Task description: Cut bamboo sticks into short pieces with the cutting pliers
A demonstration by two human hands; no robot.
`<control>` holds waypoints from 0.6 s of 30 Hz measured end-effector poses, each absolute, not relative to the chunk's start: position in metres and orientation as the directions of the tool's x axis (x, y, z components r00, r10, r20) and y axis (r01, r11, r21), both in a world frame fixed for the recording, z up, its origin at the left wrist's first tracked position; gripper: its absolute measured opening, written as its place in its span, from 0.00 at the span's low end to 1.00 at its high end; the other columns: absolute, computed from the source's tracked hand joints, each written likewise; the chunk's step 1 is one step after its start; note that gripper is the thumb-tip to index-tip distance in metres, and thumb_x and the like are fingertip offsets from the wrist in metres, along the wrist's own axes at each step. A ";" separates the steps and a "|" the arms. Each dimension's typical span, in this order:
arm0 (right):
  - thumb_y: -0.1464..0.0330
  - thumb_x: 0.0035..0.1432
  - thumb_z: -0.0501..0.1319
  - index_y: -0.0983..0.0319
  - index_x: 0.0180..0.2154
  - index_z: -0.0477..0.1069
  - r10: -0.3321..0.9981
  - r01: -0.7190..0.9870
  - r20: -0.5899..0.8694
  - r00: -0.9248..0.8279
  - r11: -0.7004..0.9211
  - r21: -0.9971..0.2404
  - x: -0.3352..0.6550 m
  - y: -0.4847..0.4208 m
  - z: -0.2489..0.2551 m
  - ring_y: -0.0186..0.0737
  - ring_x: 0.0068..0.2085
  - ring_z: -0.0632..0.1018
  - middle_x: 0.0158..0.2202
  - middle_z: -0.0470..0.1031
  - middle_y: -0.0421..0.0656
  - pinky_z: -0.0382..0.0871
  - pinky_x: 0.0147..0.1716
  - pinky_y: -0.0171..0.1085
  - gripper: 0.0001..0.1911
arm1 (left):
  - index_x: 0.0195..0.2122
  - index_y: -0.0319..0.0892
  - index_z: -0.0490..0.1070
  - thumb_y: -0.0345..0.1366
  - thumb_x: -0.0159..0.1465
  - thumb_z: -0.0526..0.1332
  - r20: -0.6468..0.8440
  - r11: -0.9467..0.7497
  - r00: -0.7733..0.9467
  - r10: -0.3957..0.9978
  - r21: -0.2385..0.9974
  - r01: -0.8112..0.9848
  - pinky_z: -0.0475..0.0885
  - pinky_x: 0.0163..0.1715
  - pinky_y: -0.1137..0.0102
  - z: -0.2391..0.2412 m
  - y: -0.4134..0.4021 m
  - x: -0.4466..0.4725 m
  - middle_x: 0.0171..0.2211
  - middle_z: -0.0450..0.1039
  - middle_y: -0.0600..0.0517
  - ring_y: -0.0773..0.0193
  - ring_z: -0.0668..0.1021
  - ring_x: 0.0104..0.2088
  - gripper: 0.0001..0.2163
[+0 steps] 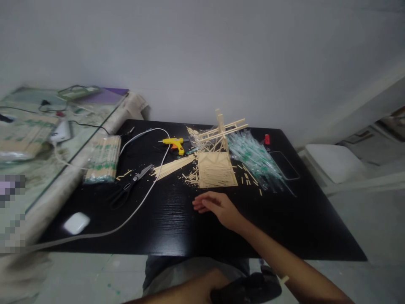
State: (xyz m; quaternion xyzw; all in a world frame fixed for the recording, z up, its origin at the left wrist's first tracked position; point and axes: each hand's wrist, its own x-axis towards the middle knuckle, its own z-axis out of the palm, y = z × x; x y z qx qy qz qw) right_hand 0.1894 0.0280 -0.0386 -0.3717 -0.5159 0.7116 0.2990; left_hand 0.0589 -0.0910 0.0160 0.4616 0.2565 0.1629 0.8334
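Over the front of the black table, my right hand (223, 210) is open, its fingers loosely extended to the left and nothing visible in them. My left hand (247, 288) is low at the bottom edge, in front of my lap, dark and blurred as if in a black glove. The pale end of a wooden stick (285, 280) sticks out at its fingers. Beyond my right hand lies a flat wooden panel (217, 171) with thin sticks on it. A stick-built frame (223, 133) stands at its far side. Loose sticks (174, 166) lie to the left.
A yellow glue gun (174, 142), scissors (131, 185) and a bundle of wrapped sticks (103, 159) are on the left. A white cable (139, 205) crosses the table near a white case (76, 223). Plastic wrappers (253, 156) and a red object (267, 139) lie right.
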 end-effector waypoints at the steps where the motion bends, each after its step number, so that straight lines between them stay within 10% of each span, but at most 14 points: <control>1: 0.53 0.57 0.69 0.65 0.43 0.79 0.725 0.000 -0.294 -0.622 -0.376 -0.927 0.194 0.029 -0.037 0.47 0.42 0.85 0.42 0.84 0.51 0.79 0.49 0.51 0.22 | 0.22 0.42 0.58 0.57 0.55 0.69 -0.281 0.508 0.815 0.507 0.861 -0.019 0.59 0.30 0.73 0.013 -0.092 0.059 0.24 0.52 0.58 0.70 0.57 0.27 0.26; 4: 0.54 0.52 0.72 0.66 0.41 0.79 0.593 0.139 -0.419 -0.688 -0.459 -0.877 0.207 0.033 -0.040 0.48 0.40 0.85 0.39 0.84 0.52 0.80 0.45 0.51 0.23 | 0.23 0.42 0.58 0.49 0.59 0.67 -0.329 0.496 0.797 0.507 0.867 0.043 0.56 0.29 0.73 0.007 -0.094 0.056 0.24 0.52 0.58 0.70 0.56 0.26 0.21; 9: 0.56 0.57 0.68 0.61 0.37 0.78 0.970 0.049 -0.094 -0.223 -0.085 -0.995 0.223 0.036 -0.043 0.46 0.41 0.84 0.39 0.82 0.48 0.79 0.47 0.49 0.15 | 0.26 0.42 0.64 0.44 0.60 0.66 -0.349 0.493 0.789 0.505 0.868 0.069 0.55 0.28 0.73 0.007 -0.096 0.051 0.26 0.56 0.57 0.70 0.58 0.27 0.15; 14: 0.61 0.58 0.67 0.64 0.38 0.77 0.734 0.084 -0.322 -0.598 -0.342 -0.936 0.230 0.023 -0.037 0.44 0.36 0.85 0.35 0.83 0.46 0.81 0.39 0.45 0.12 | 0.26 0.42 0.60 0.42 0.60 0.66 -0.359 0.507 0.794 0.491 0.859 0.075 0.52 0.26 0.73 0.004 -0.097 0.052 0.25 0.54 0.58 0.71 0.57 0.26 0.15; 18: 0.67 0.64 0.61 0.63 0.41 0.79 0.841 0.263 -0.147 -0.521 -0.005 -0.965 0.228 0.014 -0.044 0.44 0.42 0.84 0.39 0.84 0.47 0.80 0.44 0.46 0.09 | 0.25 0.42 0.59 0.43 0.60 0.66 -0.347 0.504 0.802 0.487 0.861 0.066 0.52 0.26 0.73 0.002 -0.097 0.055 0.25 0.54 0.58 0.71 0.58 0.26 0.16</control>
